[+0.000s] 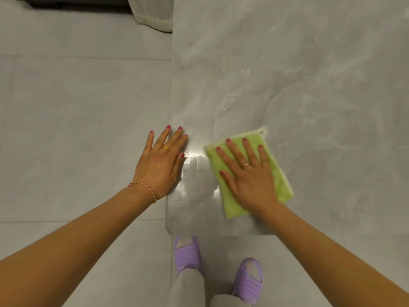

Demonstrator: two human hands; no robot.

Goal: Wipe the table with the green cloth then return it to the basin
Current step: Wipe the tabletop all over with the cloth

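A folded green cloth (281, 171) with a pale edge lies flat on the glossy grey marble table (309, 85), near its front left corner. My right hand (247, 173) presses flat on the cloth with fingers spread. My left hand (161, 160) rests flat on the table's left edge, fingers apart, holding nothing. Water droplets and wet streaks (230, 85) spread over the tabletop beyond the cloth. No basin is in view.
Pale grey floor tiles (77, 129) fill the left side. A white curtain hem (152, 16) hangs at the top. My feet in purple slippers (188, 253) stand under the table's front edge.
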